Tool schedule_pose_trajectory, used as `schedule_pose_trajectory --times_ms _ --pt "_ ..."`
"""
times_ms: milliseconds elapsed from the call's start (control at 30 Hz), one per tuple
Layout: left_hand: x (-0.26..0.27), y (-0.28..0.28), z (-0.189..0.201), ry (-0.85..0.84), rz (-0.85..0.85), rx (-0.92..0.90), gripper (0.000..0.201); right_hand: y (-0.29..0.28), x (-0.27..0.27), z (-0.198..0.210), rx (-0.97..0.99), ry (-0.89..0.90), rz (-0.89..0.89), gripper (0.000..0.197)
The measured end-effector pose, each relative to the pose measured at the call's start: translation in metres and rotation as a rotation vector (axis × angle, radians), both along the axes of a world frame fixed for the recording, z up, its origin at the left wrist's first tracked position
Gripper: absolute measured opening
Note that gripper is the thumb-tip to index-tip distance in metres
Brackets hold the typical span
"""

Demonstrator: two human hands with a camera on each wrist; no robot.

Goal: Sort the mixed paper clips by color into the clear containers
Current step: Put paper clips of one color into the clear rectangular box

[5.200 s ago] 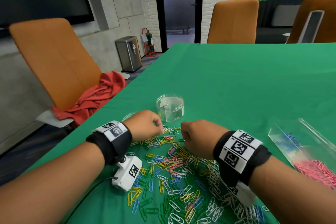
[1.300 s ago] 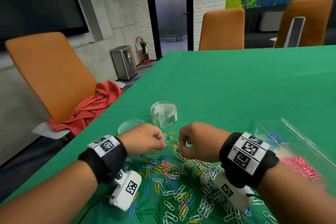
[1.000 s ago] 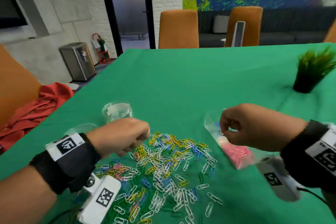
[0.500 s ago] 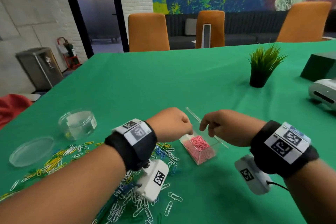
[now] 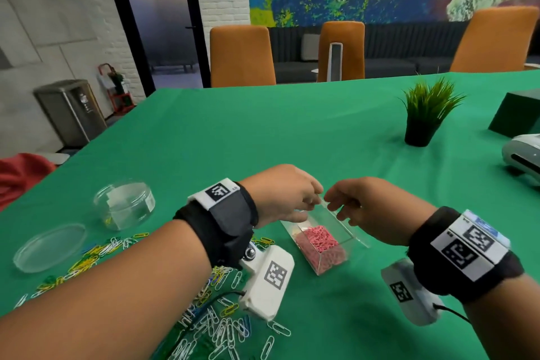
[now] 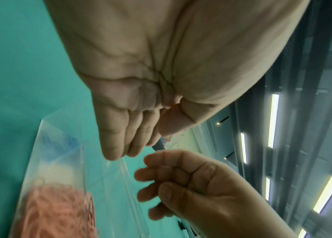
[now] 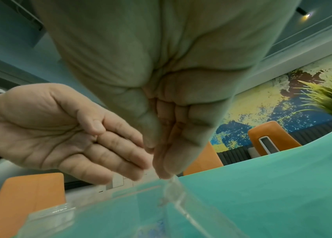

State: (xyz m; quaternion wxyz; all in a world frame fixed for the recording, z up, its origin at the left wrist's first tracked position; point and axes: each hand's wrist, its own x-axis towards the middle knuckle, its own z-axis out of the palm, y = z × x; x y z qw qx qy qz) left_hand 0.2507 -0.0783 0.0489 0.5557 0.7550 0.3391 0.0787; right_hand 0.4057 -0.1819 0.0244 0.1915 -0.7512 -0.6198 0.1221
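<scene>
Paper clips point(image 5: 320, 244), the pink ones, lie in the clear box point(image 5: 349, 235) at 6 o'clock on the worktop; my left hand point(image 5: 282, 194) and right hand point(image 5: 359, 203) hover above, grip loose, holding nothing I can see. I should release low, over the matching compartment.

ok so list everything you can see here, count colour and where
clear divided box: one, transparent, on the green table between the hands
pink paper clips: a heap, pink, in the box's near compartment
mixed paper clips: many, white, yellow, green, blue, loose on the table at lower left
round clear jar: one, transparent, left on the table
round lid: one, clear, lying beside the jar
potted plant: one, green in black pot, far right
orange chairs: three, beyond the table
bin: one, steel, by the left wall
left hand: open, above the box
right hand: fingers curled, at the box's far rim
</scene>
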Motion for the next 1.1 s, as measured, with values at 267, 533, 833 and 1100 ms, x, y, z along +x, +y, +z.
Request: schedule_pose_trajectory --times_ms 267,533,833,1100 --pt "-0.158 0.041 0.004 0.427 -0.070 0.761 0.013 -0.007 -0.036 0.002 0.184 -0.195 0.117 0.028" --pt "-0.302 0.052 -0.044 0.855 -0.058 0.655 0.040 0.045 -0.172 0.007 -0.052 -0.318 0.590 0.029" --pt "-0.324 0.045 -0.056 0.892 0.138 0.749 0.030 0.141 -0.245 -0.033 -0.220 -0.381 0.567 0.026" --pt "-0.298 0.053 -0.061 0.716 -0.015 0.852 0.024 0.153 -0.239 -0.043 -0.229 -0.333 0.542 0.016"
